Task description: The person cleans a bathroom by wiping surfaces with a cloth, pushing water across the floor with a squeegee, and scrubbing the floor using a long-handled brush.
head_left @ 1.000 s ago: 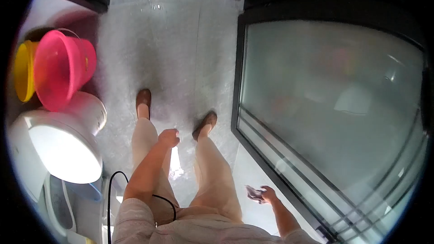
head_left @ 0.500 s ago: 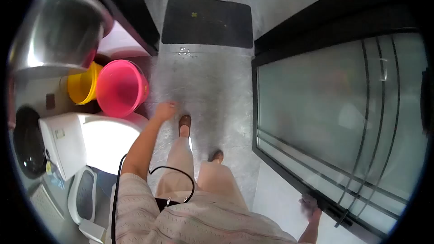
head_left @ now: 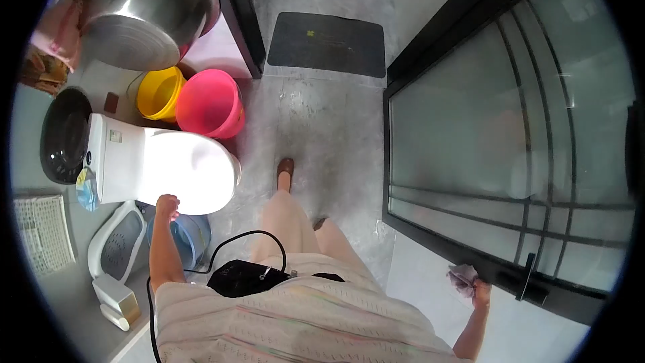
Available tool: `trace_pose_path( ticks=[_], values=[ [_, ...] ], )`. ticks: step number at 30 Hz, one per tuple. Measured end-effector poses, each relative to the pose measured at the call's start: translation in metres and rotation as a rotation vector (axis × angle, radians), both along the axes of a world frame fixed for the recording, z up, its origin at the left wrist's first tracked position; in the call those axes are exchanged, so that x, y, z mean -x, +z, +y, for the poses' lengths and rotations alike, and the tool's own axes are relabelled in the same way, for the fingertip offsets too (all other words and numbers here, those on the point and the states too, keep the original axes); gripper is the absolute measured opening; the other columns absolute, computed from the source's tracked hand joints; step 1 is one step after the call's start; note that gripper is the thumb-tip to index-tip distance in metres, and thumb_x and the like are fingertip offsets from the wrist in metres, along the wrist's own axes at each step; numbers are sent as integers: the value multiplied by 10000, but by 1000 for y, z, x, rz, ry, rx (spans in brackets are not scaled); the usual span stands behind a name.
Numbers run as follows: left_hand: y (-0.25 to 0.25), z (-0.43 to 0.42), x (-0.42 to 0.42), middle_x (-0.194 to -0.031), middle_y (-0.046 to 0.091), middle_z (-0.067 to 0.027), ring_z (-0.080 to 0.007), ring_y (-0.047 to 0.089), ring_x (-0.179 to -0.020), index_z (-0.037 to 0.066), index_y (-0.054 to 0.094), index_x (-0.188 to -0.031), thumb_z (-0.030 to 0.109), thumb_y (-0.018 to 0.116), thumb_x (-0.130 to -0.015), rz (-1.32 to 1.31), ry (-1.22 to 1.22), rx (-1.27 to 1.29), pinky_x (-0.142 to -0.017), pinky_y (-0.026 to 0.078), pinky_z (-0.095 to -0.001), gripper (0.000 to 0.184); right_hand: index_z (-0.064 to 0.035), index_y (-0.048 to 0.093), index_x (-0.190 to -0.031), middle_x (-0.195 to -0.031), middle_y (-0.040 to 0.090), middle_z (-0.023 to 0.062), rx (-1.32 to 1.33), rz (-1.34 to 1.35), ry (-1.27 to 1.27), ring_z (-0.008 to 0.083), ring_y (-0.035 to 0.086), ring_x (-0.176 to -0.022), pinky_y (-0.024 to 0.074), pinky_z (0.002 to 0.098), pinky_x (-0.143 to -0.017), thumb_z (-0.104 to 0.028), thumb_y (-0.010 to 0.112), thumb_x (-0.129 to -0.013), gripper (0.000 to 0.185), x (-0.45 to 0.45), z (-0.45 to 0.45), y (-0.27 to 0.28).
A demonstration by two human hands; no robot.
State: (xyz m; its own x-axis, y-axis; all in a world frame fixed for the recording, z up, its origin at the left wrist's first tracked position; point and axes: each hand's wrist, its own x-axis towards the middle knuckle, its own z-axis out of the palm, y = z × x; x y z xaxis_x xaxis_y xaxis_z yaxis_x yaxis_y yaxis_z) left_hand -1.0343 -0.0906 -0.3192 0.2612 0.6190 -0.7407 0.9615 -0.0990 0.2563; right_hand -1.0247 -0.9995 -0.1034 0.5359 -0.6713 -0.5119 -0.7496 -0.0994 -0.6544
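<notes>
My right hand [head_left: 482,293] is closed on a crumpled greyish-purple cloth [head_left: 463,280], beside the black frame of the frosted glass door [head_left: 457,141] and left of its black handle [head_left: 529,277]. On the other side, my left hand [head_left: 168,207] has its fingers curled, over the near edge of the white toilet [head_left: 191,171] and above a blue bucket [head_left: 190,238]. Whether anything is inside those curled fingers is too small to tell. A black cable [head_left: 252,232] loops near my waist.
Pink [head_left: 209,104] and yellow [head_left: 160,94] buckets stand beyond the toilet. A large metal basin [head_left: 148,10] is at the upper left. A dark basin [head_left: 66,136] and a white-grey plastic item [head_left: 115,245] are at the left. A dark mat [head_left: 327,44] lies at the doorway.
My left hand has moved left from above the floor to the toilet's near edge. The cloth in my right hand has come nearer the door handle. The view has turned, showing more of the left side.
</notes>
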Motion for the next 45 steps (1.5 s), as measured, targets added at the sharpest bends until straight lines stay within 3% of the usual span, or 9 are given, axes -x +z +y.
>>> trace_pose_path(
  ticks=[12, 20, 25, 29, 30, 32, 33, 35, 45],
  values=[
    [24, 3, 111, -620, 549, -89, -229, 573, -500, 57, 587, -880, 98, 549, -757, -33, 222, 101, -437, 487, -371, 135, -25, 499, -1125, -1011, 549, 87, -174, -298, 113, 248, 540, -896, 440, 323, -802, 6, 492, -629, 497, -5, 14, -5],
    [47, 31, 123, -589, 520, -82, -209, 536, -450, 65, 563, -764, 69, 509, -751, 4, 191, 103, -396, 457, -356, 55, -11, 481, -1146, -1071, 532, 104, -162, -412, 167, 270, 527, -968, 437, 341, -850, -13, 471, -664, 482, -1, 18, -11],
    [65, 40, 100, -527, 465, -66, -181, 479, -391, 75, 502, -657, 122, 492, -777, 50, 124, 2, -347, 412, -336, 129, -12, 478, -1155, -1113, 513, 104, -124, -379, -64, 259, 499, -1016, 425, 364, -870, -19, 469, -726, 430, -6, 29, -10],
    [26, 70, 102, -557, 452, -61, -208, 475, -437, 89, 486, -712, 246, 478, -816, -111, 270, 135, -380, 409, -368, 188, 33, 517, -1055, -956, 541, 87, 273, 18, 223, 199, 510, -858, 425, 288, -735, -2, 549, -688, 370, 15, -21, -33],
    [28, 66, 93, -626, 488, -96, -240, 515, -495, 79, 500, -780, 266, 460, -822, -86, 326, 157, -422, 434, -411, 195, 35, 533, -1019, -919, 549, 90, 38, -436, 81, 201, 520, -832, 433, 289, -716, 42, 522, -655, 365, -1, 15, -16],
    [21, 64, 60, -698, 533, -163, -309, 558, -563, 54, 527, -843, 203, 467, -798, 213, -6, 36, -505, 476, -476, 166, 24, 552, -1029, -951, 569, 79, -12, -318, -44, 198, 527, -871, 440, 289, -746, 70, 493, -640, 396, -3, 8, -22],
    [22, 78, 66, -725, 550, -170, -325, 570, -589, 54, 534, -883, 152, 478, -778, 14, -57, 213, -533, 478, -500, 154, 8, 555, -1054, -984, 580, 70, -8, -238, -104, 198, 538, -885, 449, 303, -752, 74, 486, -646, 419, -8, 11, -20],
    [10, 77, 31, -743, 559, -170, -330, 573, -599, 71, 544, -926, 133, 482, -779, 163, -16, 107, -560, 466, -534, 171, -9, 568, -1055, -986, 601, 69, -169, -538, -95, 219, 569, -859, 467, 312, -735, 72, 461, -672, 406, -18, 44, 1],
    [41, 65, -18, -964, 566, -222, -363, 600, -738, 38, 474, -1099, 141, 430, -824, 188, -88, 126, -656, 466, -534, 296, -25, 543, -729, -631, 521, 45, 84, -512, -373, 163, 504, -527, 411, 299, -466, 62, 534, -628, 133, -38, 81, -12]
  ],
)
